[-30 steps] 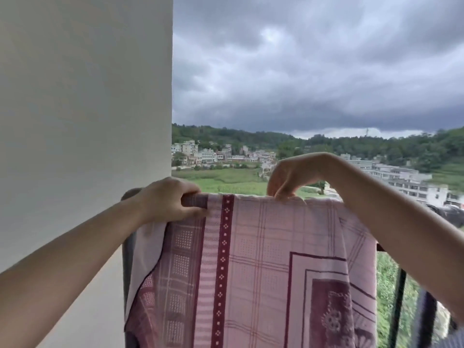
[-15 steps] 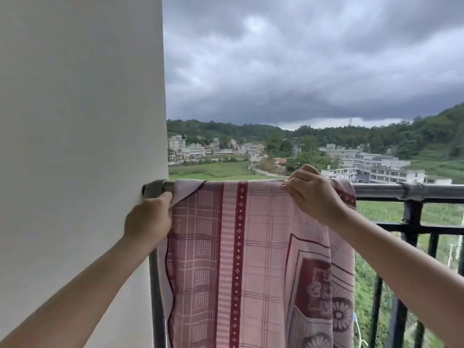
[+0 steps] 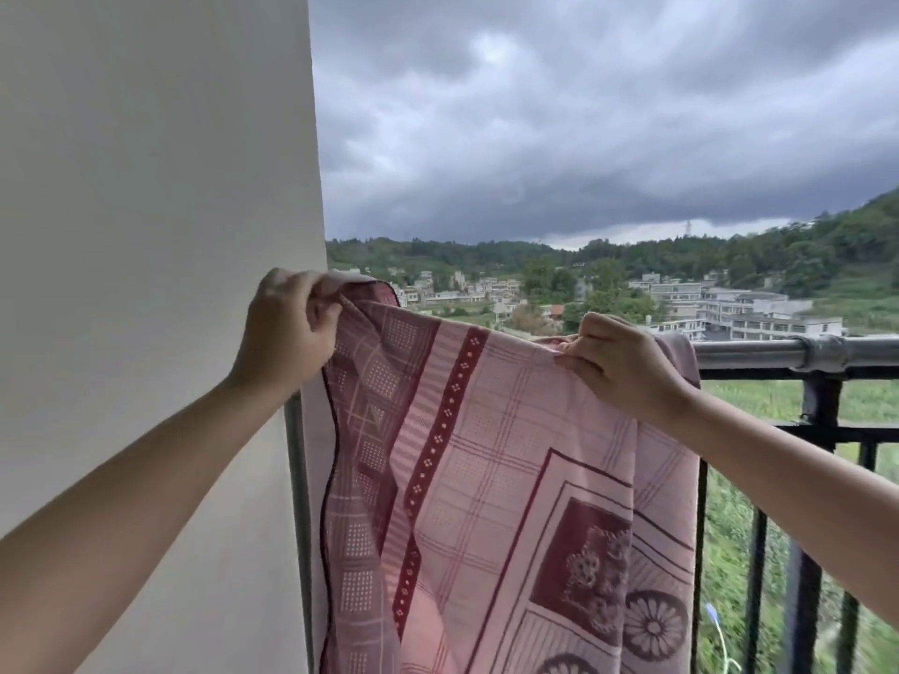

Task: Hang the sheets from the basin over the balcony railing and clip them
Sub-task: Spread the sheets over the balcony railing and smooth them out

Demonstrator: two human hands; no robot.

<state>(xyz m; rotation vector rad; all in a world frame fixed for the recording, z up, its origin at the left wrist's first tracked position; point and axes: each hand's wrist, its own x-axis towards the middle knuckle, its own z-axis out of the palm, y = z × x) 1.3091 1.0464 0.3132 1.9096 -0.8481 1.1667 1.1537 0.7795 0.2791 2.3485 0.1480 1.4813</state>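
A pink sheet (image 3: pixel 491 479) with dark red checks and flower patterns hangs down in front of the balcony railing (image 3: pixel 798 352), a grey metal top rail on black bars. My left hand (image 3: pixel 287 328) grips the sheet's upper left corner and holds it lifted above rail height, next to the wall. My right hand (image 3: pixel 622 367) pinches the sheet's top edge at the rail. The stretch of rail behind the sheet is hidden. No basin and no clips are in view.
A plain white wall (image 3: pixel 146 284) fills the left side, right up against the sheet's left edge. Black vertical bars (image 3: pixel 798 576) stand below the bare rail on the right. Beyond lie fields, buildings and a dark cloudy sky.
My left hand has gone from the rail's left end up to the sheet's corner and lifted it above the rail. My right hand has stayed on the top edge.
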